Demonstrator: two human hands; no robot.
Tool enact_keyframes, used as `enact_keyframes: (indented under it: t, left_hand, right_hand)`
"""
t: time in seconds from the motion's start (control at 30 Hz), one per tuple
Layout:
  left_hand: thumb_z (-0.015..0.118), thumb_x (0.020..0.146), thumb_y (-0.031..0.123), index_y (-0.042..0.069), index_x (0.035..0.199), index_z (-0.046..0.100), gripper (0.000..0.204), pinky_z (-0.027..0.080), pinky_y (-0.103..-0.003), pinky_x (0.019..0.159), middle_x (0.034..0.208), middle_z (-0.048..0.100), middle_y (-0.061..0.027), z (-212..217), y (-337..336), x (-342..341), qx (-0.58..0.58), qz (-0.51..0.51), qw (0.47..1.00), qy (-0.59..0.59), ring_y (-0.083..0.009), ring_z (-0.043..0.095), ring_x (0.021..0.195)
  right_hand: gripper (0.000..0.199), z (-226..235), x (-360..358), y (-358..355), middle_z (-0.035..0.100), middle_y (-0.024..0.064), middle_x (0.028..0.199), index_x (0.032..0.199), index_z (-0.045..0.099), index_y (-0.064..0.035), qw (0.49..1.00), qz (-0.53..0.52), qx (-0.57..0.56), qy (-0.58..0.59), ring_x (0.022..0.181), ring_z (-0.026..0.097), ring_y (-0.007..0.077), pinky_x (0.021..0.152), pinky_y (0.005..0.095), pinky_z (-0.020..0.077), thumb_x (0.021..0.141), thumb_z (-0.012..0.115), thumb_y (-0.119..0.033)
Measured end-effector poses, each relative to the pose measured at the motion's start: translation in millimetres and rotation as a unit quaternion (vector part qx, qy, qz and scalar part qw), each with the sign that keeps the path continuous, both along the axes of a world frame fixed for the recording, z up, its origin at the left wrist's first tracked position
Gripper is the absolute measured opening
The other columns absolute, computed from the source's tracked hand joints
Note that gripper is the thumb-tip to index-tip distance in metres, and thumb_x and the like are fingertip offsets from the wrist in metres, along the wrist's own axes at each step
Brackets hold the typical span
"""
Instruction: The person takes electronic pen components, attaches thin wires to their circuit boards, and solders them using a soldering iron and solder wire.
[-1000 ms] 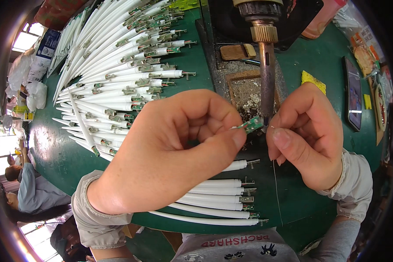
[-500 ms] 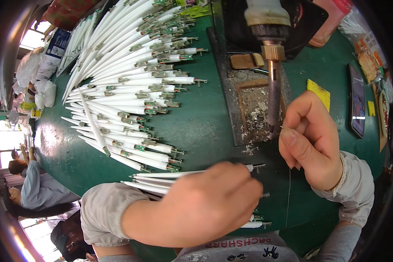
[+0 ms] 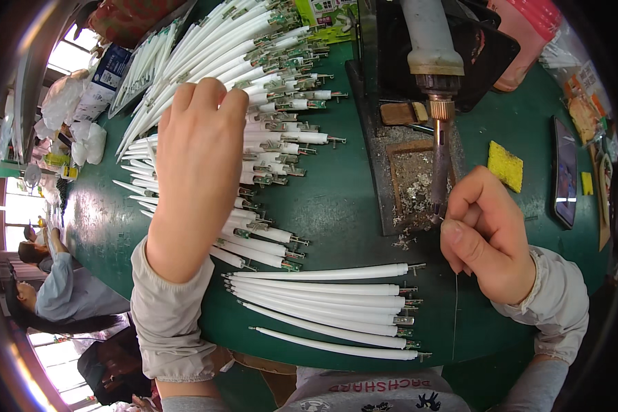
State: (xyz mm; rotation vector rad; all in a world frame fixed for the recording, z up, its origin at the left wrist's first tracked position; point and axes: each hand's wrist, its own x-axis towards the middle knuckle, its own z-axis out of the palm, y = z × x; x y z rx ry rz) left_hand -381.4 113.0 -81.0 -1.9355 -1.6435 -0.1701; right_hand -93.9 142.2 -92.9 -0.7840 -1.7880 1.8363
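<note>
My left hand [image 3: 202, 151] is over the large pile of white pen-like sticks [image 3: 206, 44], whose ends carry small green circuit boards and metal tips. Its fingers are bent down and closed, and the fingertips are hidden, so what they grip cannot be made out. My right hand [image 3: 486, 237] pinches a thin solder wire [image 3: 456, 312] between thumb and forefinger, with its tail hanging below. Right beside those fingers is the tip of a soldering iron [image 3: 441, 147], pointing down. Several more white sticks [image 3: 323, 301] lie in a row near the table's front edge, board ends to the right.
Beneath the iron is a dark base with a tray [image 3: 393, 182] of solder scraps. A yellow sponge [image 3: 505, 166], a phone [image 3: 564, 172] and a pink container [image 3: 525, 41] stand to the right. Other people [image 3: 75, 292] sit at the far left.
My left hand has moved from the near row of sticks up and left to the big pile, uncovering the row. My right hand stays by the iron tip with the solder wire.
</note>
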Motion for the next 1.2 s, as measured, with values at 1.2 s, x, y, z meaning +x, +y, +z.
enact_keyframes:
  t: [1.2]
  left_hand:
    - [0.074,0.060,-0.003,-0.002,0.082,0.062,0.025,0.046,-0.030,0.059,0.076,0.059,-0.0098,22,-37,78,-0.281,-0.236,0.824,-0.432,-0.0235,0.058,0.071]
  right_hand:
    - [0.020,5,3,-11,0.060,0.0129,0.089,0.091,0.053,0.0026,0.996,0.042,0.083,-0.001,0.073,0.059,0.0098,0.052,0.0162,0.0458,0.076,0.065,0.004]
